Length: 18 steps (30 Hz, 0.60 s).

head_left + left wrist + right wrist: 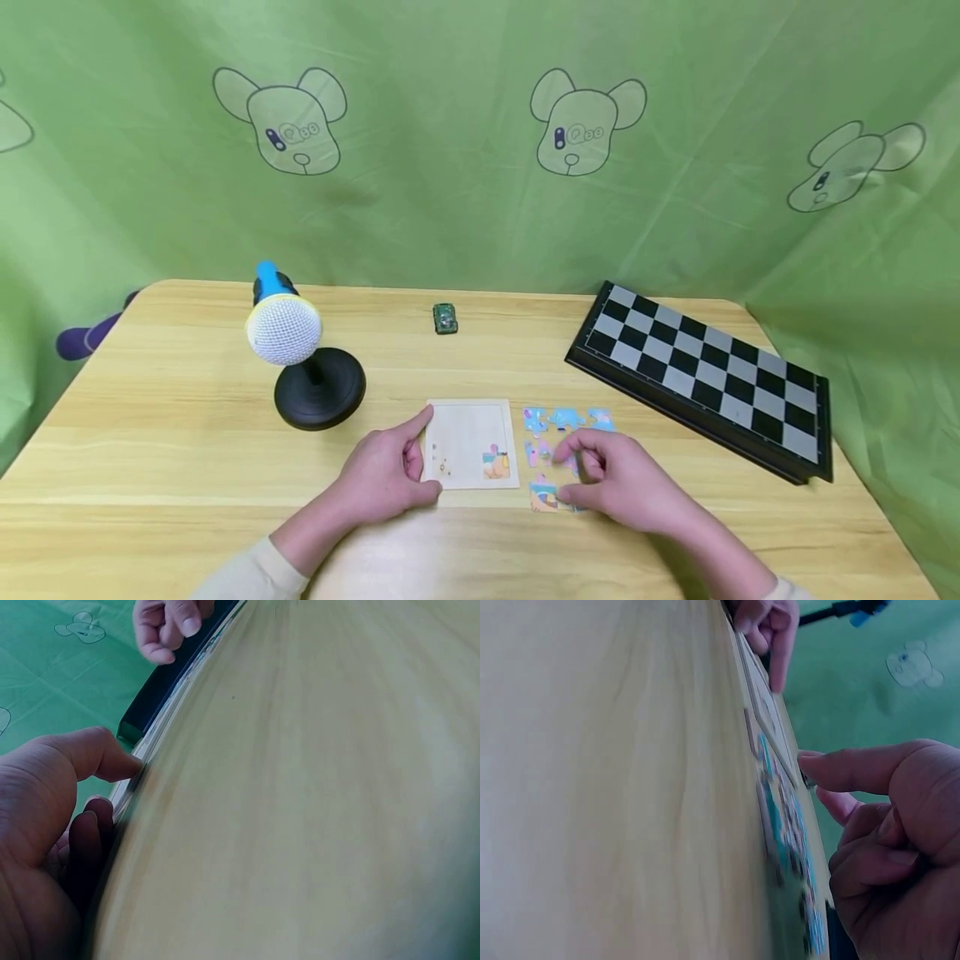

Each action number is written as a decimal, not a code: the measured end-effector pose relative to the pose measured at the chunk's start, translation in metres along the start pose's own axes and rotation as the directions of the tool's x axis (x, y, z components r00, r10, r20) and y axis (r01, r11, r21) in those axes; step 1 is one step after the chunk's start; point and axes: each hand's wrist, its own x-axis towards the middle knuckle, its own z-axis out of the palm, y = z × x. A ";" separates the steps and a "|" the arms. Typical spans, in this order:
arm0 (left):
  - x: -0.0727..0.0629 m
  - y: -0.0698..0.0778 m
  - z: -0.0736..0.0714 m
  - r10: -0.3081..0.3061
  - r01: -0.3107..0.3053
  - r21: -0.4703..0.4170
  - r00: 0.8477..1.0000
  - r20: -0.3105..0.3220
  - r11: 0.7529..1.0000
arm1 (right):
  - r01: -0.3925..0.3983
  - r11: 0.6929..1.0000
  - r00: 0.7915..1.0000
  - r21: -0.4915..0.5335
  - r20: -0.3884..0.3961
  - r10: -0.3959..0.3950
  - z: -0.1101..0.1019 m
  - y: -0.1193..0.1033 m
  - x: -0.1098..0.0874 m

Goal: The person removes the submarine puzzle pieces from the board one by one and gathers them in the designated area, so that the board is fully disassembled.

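In the head view, a square white puzzle tray (461, 429) lies flat on the table. One printed puzzle piece (496, 465) sits in its lower right corner. My left hand (390, 471) grips the tray's left side, index finger at the top corner and thumb at the bottom one. Several loose puzzle pieces (567, 418) are laid out to the right of the tray. Over the lower ones is my right hand (615, 475), thumb and index finger apart with nothing seen between them; it partly hides pieces there. One loose corner piece (543, 496) shows beside the right thumb.
A toy microphone (285, 329) on a round black stand (318, 392) is at the left. Toward the back lies a small green circuit-board-like item (445, 318). A black-and-white chessboard (705, 375) lies angled at the right. Green fabric (450, 208) hangs behind the table.
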 end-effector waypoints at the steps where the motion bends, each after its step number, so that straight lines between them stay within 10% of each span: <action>1: 0.000 0.000 0.000 0.000 0.000 -0.001 1.000 0.000 1.000 | 0.006 1.000 1.000 0.004 0.004 -0.006 0.003 -0.002 0.004; 18: 0.000 -0.001 -0.001 0.004 -0.004 0.003 1.000 0.002 1.000 | -0.016 0.998 0.999 -0.069 0.032 0.018 0.038 -0.031 0.044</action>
